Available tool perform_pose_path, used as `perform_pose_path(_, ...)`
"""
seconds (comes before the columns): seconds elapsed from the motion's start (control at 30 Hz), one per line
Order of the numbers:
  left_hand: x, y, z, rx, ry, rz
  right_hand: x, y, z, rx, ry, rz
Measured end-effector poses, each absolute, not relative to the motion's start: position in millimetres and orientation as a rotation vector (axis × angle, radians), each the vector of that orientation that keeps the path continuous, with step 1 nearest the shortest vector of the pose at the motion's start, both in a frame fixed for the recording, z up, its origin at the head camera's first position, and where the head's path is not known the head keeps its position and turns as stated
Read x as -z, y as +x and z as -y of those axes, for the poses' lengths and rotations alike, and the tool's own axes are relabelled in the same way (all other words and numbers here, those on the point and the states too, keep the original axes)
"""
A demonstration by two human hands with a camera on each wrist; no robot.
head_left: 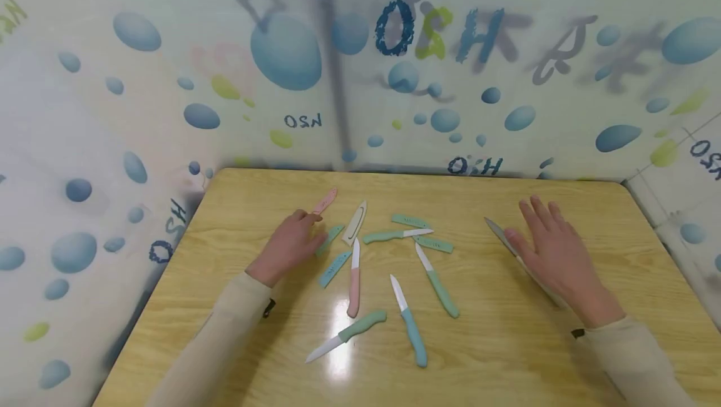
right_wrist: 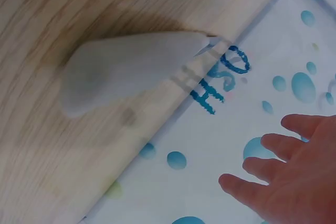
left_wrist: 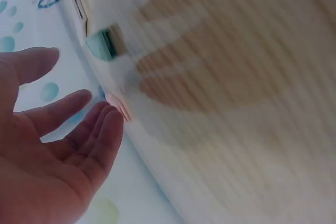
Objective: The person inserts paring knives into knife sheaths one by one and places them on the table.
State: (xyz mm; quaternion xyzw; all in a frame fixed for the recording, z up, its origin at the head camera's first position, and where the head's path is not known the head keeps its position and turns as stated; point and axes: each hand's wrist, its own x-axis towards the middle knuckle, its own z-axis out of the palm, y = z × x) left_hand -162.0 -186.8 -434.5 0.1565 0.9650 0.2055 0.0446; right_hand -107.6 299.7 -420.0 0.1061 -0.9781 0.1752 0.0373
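Observation:
My left hand [head_left: 290, 244] hovers at the left of the table, fingers loosely bent and thumb apart, with nothing in its grasp. Its fingertips come close to a pink blade sheath [head_left: 327, 200], and a green sheath [head_left: 331, 239] lies by the thumb. In the left wrist view the palm [left_wrist: 58, 177] shows bare. On the right, my right hand [head_left: 554, 257] is spread above a white-handled knife [right_wrist: 126, 69], partly covering it in the head view. A cream sheath [head_left: 355, 222], a blue sheath [head_left: 335, 268] and a pink-handled knife [head_left: 354, 288] lie right of the left hand.
Mid-table lie a blue-handled knife [head_left: 417, 338] and three green-handled knives, one near the front [head_left: 363, 325]. Two more green sheaths, one farther back [head_left: 410, 220], lie beside them. A bubble-patterned wall covering [head_left: 349, 81] borders the wooden table's back edge.

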Motion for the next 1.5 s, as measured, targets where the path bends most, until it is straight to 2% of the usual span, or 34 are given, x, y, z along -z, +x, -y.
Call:
perform_pose_path(0.33, 433, -171, 172, -0.344, 0.540, -2.993, 412, -105, -278, -0.634, 0.371, 3.019)
perform_pose_path(0.83, 426, -174, 167, -0.361, 0.403, -2.947, 412, -99, -257, -0.647, 0.409, 3.079)
perform_pose_path(1.23, 424, -164, 176, -0.693, 0.314, -3.000, 414, -83, -240, -0.690, 0.401, 2.974)
perform_pose_path(1.5, 430, -158, 176, -1.078, 0.235, -2.941, 420, -78, -219, -0.712, 0.471, 2.997)
